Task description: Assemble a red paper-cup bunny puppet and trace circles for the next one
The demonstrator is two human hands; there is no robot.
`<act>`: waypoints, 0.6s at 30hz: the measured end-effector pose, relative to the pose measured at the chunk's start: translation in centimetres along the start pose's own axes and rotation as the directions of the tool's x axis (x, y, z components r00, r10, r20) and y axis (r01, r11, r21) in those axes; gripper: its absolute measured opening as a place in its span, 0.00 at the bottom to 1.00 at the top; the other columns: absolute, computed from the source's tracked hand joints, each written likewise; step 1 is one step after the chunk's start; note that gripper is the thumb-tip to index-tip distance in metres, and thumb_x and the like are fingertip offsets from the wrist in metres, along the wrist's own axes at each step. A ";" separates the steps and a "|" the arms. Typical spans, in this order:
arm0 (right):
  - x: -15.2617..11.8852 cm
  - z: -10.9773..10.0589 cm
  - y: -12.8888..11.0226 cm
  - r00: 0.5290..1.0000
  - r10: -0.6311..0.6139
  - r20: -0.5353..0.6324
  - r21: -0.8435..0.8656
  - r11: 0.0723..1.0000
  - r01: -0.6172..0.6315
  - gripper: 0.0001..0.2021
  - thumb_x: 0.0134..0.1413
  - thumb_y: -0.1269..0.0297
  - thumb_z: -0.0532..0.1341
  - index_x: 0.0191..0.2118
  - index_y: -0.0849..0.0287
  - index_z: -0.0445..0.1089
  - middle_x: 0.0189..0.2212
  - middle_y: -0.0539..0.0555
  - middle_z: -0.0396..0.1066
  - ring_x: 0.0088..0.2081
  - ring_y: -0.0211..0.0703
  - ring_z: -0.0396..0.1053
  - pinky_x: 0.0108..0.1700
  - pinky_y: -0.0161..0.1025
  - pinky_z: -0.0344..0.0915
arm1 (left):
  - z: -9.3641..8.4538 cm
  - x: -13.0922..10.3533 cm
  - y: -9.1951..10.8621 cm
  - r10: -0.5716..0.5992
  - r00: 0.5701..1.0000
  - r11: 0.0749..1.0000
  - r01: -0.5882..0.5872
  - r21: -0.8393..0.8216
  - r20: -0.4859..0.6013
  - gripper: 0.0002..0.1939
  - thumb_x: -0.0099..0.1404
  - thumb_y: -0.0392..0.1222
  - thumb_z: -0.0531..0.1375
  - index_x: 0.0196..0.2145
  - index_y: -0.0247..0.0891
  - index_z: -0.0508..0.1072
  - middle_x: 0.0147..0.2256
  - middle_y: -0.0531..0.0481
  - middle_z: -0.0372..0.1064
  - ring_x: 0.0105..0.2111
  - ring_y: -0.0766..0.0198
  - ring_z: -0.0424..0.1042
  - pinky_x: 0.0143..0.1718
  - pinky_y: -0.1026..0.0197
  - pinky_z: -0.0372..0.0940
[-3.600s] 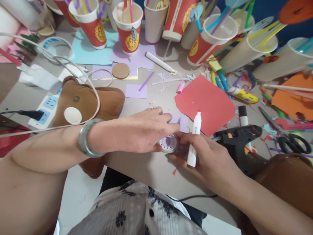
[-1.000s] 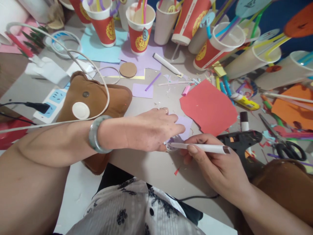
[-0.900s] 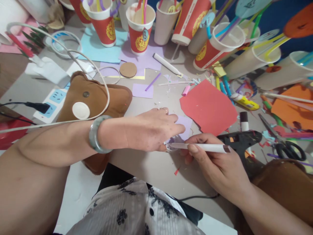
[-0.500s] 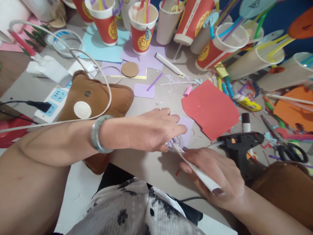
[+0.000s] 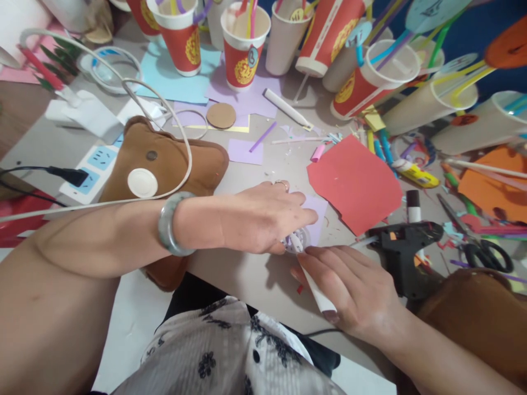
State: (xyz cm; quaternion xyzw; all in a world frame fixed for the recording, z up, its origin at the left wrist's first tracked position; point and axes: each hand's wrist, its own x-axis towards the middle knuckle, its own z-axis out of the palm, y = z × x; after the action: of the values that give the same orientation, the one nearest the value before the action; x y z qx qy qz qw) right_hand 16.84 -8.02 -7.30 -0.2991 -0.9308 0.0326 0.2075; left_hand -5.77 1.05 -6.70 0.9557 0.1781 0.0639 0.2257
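My left hand (image 5: pixel 263 216) lies palm down at the table's front edge, thumb and fingers pressing on a clear round disc (image 5: pixel 303 240). Beneath the disc is a sheet of light purple paper (image 5: pixel 318 207). My right hand (image 5: pixel 354 285) is closed around a slim white pen-shaped tool (image 5: pixel 316 293) with a purplish end. Its tip meets the disc beside my left fingers; that contact is small and partly covered. Right of the paper lies a red sheet (image 5: pixel 356 184). A black glue gun (image 5: pixel 405 252) rests beyond my right hand.
Red and white paper cups (image 5: pixel 242 63) holding straws line the back. A brown hot-water bag (image 5: pixel 164 164) with a white cable lies left, near a power strip (image 5: pixel 88 173). Scissors (image 5: pixel 488 255), a yellow glue stick (image 5: pixel 418 174), a white pen (image 5: pixel 288 108) and scraps lie about.
My right hand has turned, swinging the white tool's rear end to the left and more upright. My left hand stays on the disc.
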 end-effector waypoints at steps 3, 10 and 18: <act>0.4 -0.3 -0.1 0.998 -0.046 0.041 -0.050 0.998 0.048 0.13 0.72 0.65 0.49 0.48 0.55 0.71 0.32 0.57 0.78 0.31 0.50 0.74 0.33 0.45 0.70 | -0.2 0.0 0.1 0.000 1.000 1.000 0.000 -0.016 0.000 0.09 0.70 0.43 0.62 0.45 0.36 0.71 0.41 0.42 0.73 0.40 0.55 0.69 0.49 0.55 0.59; 1.2 -0.5 -0.9 0.997 -0.032 0.074 -0.172 0.984 0.045 0.08 0.69 0.71 0.53 0.44 0.59 0.69 0.28 0.55 0.74 0.27 0.47 0.69 0.31 0.43 0.66 | -0.1 0.3 0.2 -0.044 0.999 0.997 0.043 -0.068 -0.013 0.07 0.68 0.42 0.62 0.42 0.38 0.72 0.39 0.44 0.73 0.38 0.55 0.69 0.46 0.54 0.60; 1.9 -1.0 -0.9 0.985 0.134 0.108 -0.099 0.987 -0.123 0.14 0.72 0.68 0.53 0.32 0.56 0.66 0.24 0.53 0.71 0.24 0.41 0.68 0.28 0.40 0.60 | -0.1 0.4 0.0 -0.026 1.000 0.999 0.026 -0.039 0.007 0.07 0.64 0.37 0.64 0.41 0.37 0.73 0.40 0.43 0.75 0.39 0.53 0.71 0.43 0.53 0.59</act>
State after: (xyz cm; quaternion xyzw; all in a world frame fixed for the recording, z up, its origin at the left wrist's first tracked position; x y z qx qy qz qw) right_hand 15.40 -7.72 -5.58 -0.3656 -0.9204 0.0200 0.1374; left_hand -5.42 1.26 -6.56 0.9488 0.1885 0.0613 0.2458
